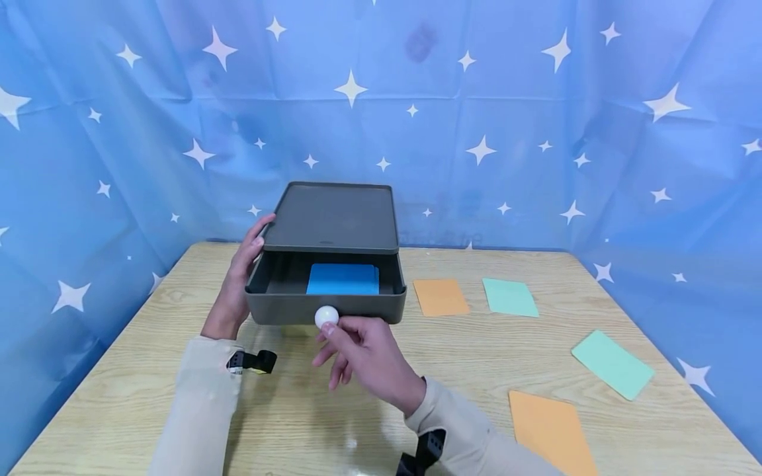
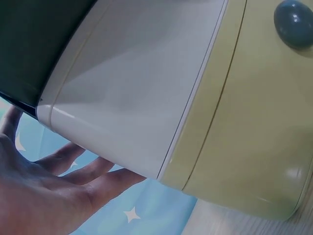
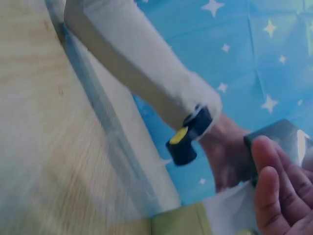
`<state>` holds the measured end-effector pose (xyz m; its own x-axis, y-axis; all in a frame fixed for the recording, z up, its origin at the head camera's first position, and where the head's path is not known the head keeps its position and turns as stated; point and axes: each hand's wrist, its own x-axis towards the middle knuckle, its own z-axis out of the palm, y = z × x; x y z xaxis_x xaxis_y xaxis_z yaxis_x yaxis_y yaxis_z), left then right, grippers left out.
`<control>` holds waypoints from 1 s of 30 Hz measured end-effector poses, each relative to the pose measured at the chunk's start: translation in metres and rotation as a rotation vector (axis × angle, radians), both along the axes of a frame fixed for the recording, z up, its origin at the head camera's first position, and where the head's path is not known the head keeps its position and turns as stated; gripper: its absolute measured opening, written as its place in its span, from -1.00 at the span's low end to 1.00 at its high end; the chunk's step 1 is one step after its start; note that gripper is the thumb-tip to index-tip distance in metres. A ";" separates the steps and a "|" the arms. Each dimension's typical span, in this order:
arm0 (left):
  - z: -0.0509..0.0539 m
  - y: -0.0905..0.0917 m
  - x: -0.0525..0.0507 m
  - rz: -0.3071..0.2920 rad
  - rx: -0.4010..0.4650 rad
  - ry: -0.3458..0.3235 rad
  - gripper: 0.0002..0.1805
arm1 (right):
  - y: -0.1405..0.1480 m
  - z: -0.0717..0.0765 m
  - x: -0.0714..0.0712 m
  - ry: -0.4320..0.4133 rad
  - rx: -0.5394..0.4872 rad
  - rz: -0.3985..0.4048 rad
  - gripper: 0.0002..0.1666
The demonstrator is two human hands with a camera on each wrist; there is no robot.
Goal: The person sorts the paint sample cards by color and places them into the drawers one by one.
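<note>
The cabinet (image 1: 333, 215) stands upright; its dark grey top drawer (image 1: 286, 309) is partly pulled out. Inside lie blue cards (image 1: 342, 279). The right hand (image 1: 374, 360) pinches the drawer's white knob (image 1: 325, 314); the left hand (image 1: 237, 281) touches the cabinet's left side. White drawer (image 2: 137, 73) and yellow drawer (image 2: 244, 132) below are closed.

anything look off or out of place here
A dark smudge shows on the blue starry backdrop, high and right of centre, unlike its printed pattern. The rightmost mint-green card also lies more askew than the orange card near it. Nothing looks spilled or broken.
</note>
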<state>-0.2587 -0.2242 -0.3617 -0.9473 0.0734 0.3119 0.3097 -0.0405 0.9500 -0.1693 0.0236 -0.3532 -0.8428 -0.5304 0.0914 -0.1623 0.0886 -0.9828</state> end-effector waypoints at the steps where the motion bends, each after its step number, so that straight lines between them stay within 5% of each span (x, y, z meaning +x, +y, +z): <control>1: 0.000 0.000 0.000 0.006 -0.007 -0.003 -0.42 | -0.001 -0.001 -0.004 0.007 0.002 -0.012 -0.61; 16: 0.001 -0.004 0.000 0.011 -0.038 -0.048 -0.42 | -0.015 -0.005 -0.055 0.016 -0.023 -0.144 -0.54; 30: 0.002 -0.002 0.001 0.025 -0.036 -0.050 -0.43 | -0.014 -0.014 -0.065 0.015 0.022 -0.160 -0.52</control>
<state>-0.2576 -0.2267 -0.3602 -0.9632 0.0600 0.2618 0.2624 0.0011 0.9650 -0.2339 0.0092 -0.3668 -0.9153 -0.3914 0.0944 -0.1589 0.1358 -0.9779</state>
